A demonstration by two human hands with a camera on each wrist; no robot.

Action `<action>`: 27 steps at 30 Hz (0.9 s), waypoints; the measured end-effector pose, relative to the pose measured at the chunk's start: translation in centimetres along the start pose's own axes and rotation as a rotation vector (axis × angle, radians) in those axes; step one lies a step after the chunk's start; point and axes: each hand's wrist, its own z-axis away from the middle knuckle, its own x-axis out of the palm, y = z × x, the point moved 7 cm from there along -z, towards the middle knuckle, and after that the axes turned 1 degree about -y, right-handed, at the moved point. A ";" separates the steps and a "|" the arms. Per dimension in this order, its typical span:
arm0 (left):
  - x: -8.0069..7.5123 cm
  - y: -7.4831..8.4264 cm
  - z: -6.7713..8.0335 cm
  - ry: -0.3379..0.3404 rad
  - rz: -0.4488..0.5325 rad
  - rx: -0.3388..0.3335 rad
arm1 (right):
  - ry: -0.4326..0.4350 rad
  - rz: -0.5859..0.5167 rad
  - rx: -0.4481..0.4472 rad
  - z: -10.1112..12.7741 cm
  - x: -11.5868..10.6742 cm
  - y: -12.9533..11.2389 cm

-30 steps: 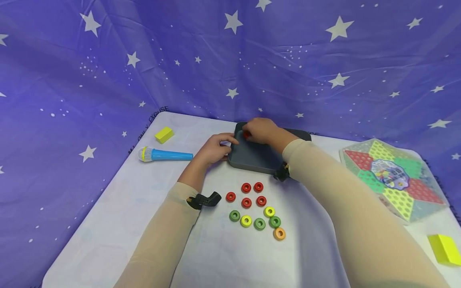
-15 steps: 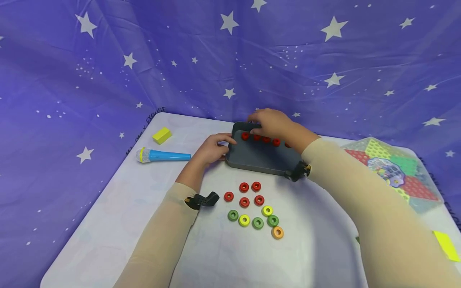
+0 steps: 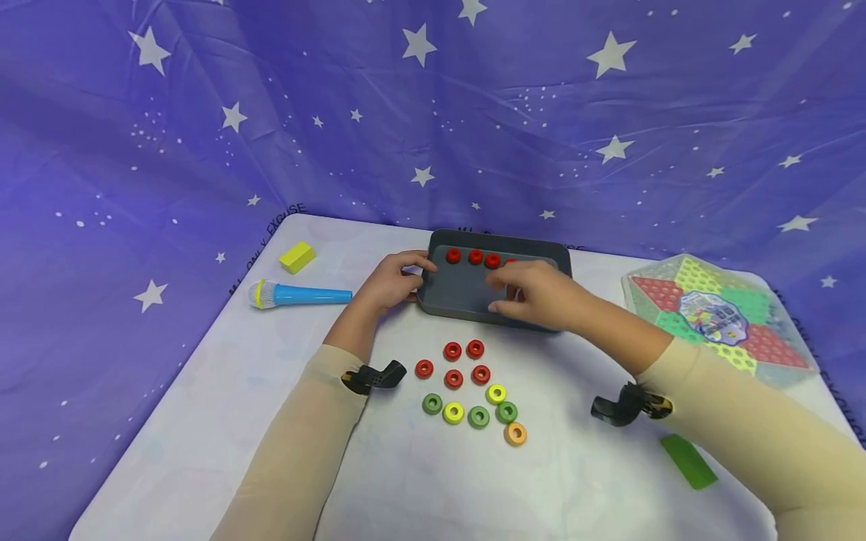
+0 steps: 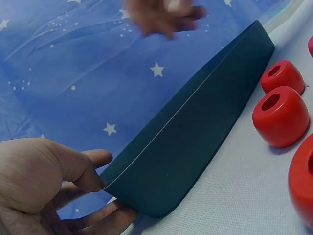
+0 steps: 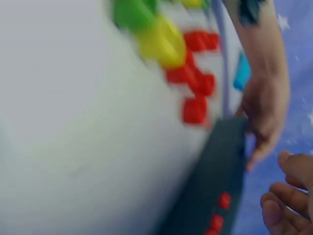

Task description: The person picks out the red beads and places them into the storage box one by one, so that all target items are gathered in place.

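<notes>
The left hand (image 3: 391, 282) grips the left end of the dark tray (image 3: 455, 291) on the white table (image 3: 399, 481). The right hand (image 3: 541, 295), released, is above the tray, near red rings (image 3: 476, 257) along its far inner side.

- Mic (image 3: 311, 295): blue, lying flat, head to left.
- Yellow block (image 3: 298, 258): just beyond it.
- Game board (image 3: 713, 318): right side, star pattern.
- Green piece (image 3: 688, 461): near side, right.
- Backdrop (image 3: 325, 68): purple, white stars.

Tray (image 3: 460, 290) nr tbl (image 3: 196, 421) back, rings (image 3: 476, 257) in it, loose rings (image 3: 454, 379) in frt, mic (image 3: 307, 295) L, board (image 3: 713, 317) R
</notes>
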 end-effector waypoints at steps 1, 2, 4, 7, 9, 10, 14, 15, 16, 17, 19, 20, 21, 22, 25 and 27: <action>0.0 0.0 0.0 0.000 -0.002 0.002 | -0.002 -0.017 -0.003 0.6 0.8 -0.2; 0.0 0.0 0.1 -0.001 0.000 0.003 | -0.008 -0.034 -0.006 1.2 1.6 -0.4; 0.0 0.0 0.1 -0.001 0.004 0.006 | -0.035 -0.057 -0.004 2.1 3.4 -0.7; -0.1 -0.1 0.0 0.000 0.003 0.006 | -0.073 -0.068 -0.003 2.9 5.8 -0.9; -0.1 -0.1 0.0 -0.002 0.008 0.007 | -0.080 -0.064 -0.005 3.0 6.8 -0.9; -0.1 -0.1 0.0 -0.003 0.008 0.007 | -0.079 -0.061 -0.007 3.1 7.2 -0.9; 0.1 -0.1 -0.1 -0.009 0.018 0.010 | -0.077 -0.076 -0.025 3.0 7.8 -1.0; 0.1 0.0 -0.1 -0.009 0.021 0.010 | -0.078 -0.083 -0.034 2.9 7.9 -1.0; 0.2 0.0 -0.1 -0.009 0.024 0.010 | -0.078 -0.089 -0.045 2.9 7.9 -1.0; 0.2 0.0 -0.1 -0.009 0.026 0.011 | -0.080 -0.095 -0.054 2.8 7.9 -1.1; 0.2 0.1 -0.1 -0.009 0.032 0.011 | -0.080 -0.106 -0.073 2.8 8.0 -1.1; 0.2 0.0 -0.1 -0.009 0.033 0.011 | -0.084 -0.109 -0.079 2.7 8.1 -1.1; 0.2 0.0 -0.1 -0.009 0.034 0.012 | -0.085 -0.107 -0.084 2.7 8.1 -1.2; 0.1 0.0 -0.1 -0.009 0.034 0.011 | -0.088 -0.109 -0.089 2.7 8.1 -1.2; 0.0 -0.1 -0.1 -0.007 0.031 0.009 | -0.099 -0.100 -0.093 2.6 8.0 -1.4; 0.0 -0.1 0.0 -0.007 0.032 0.009 | -0.104 -0.095 -0.095 2.7 7.7 -1.5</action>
